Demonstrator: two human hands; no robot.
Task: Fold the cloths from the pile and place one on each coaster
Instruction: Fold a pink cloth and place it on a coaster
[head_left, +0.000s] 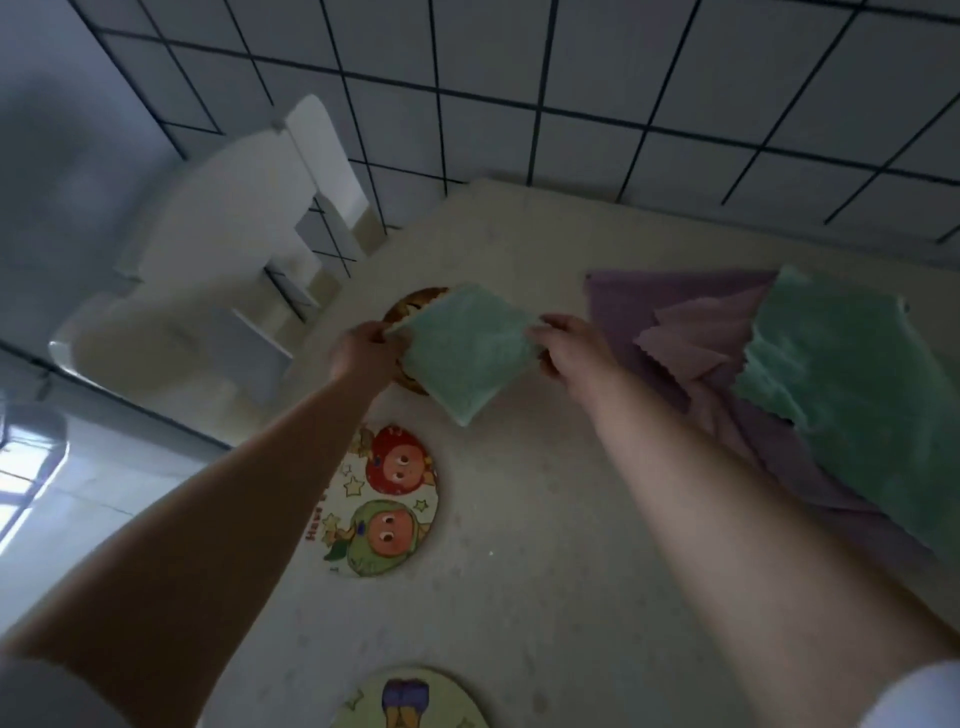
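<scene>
The pale speckled tabletop fills most of what I can see from here, pushed up against a wall of white tiles with dark grout. Off its left edge stands a white moulded plastic chair.

On the right side of the table lies the pile of unfolded cloths: a dark purple one at the bottom, a lighter pink one with a zigzag edge over it, and a fluffy mint-green one on top. It sits within easy reach of the right arm, which looks like the reason it is kept there.

Down the left part of the table runs a row of three round coasters. The nearest is cut off by the lower edge, the middle cartoon-printed coaster shows a red face and a green face and is bare, and the far brown coaster is mostly hidden.

Over that far one hangs the folded mint-green square cloth, stretched between both hands with one corner pointing toward the person. I'd say it is held taut so the fold stays flat as it goes down. Whether it already touches the coaster I cannot tell.

The left hand pinches the cloth's left corner; the right hand pinches the opposite corner, fingers curled around the edge.
</scene>
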